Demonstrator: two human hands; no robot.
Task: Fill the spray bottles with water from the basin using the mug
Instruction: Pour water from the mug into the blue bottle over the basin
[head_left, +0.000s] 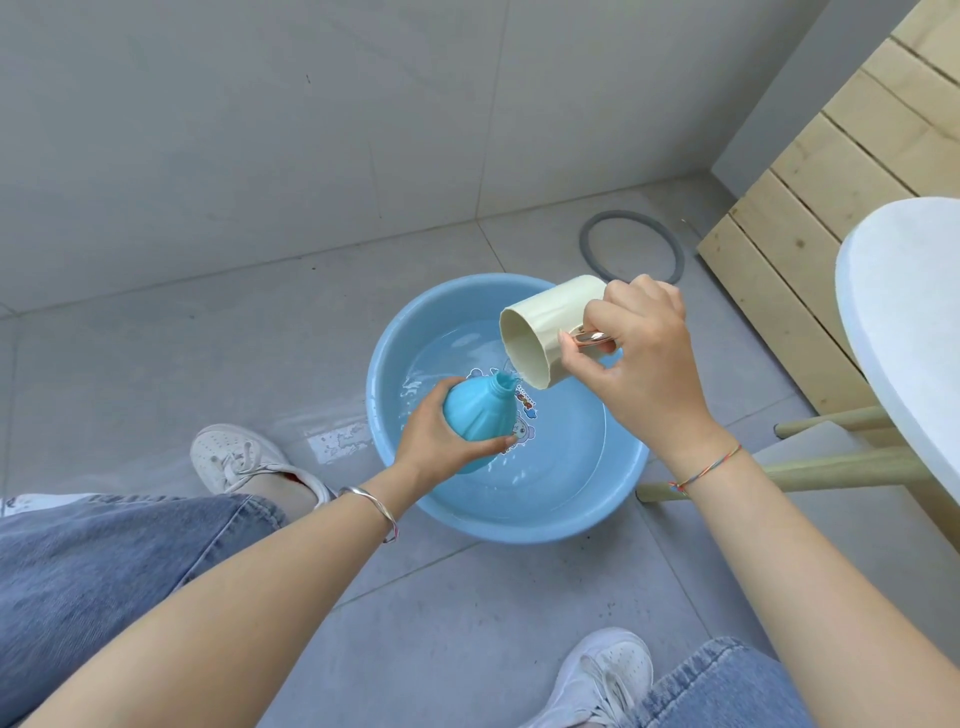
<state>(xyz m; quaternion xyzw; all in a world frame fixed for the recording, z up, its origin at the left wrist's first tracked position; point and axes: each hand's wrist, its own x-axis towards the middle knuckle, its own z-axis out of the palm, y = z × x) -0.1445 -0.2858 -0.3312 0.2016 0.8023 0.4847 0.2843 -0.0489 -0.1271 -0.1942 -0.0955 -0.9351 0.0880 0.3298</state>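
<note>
Cream mug (551, 326), right hand (644, 364) pinching its handle, is pouring toward 7 o'clock into the spray bottle (475, 415) the left hand (441, 441) is gripping.

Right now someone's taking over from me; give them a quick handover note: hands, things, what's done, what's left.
Left hand grips the blue bottle, uncapped, tilted over the basin.
Right hand holds the mug by its handle, tipped at the bottle's mouth, water trickling in.
Basin, on the floor, holds water.
Done: pouring under way; fill level unseen.
Left: top up this bottle; no other bottles in view.
</note>
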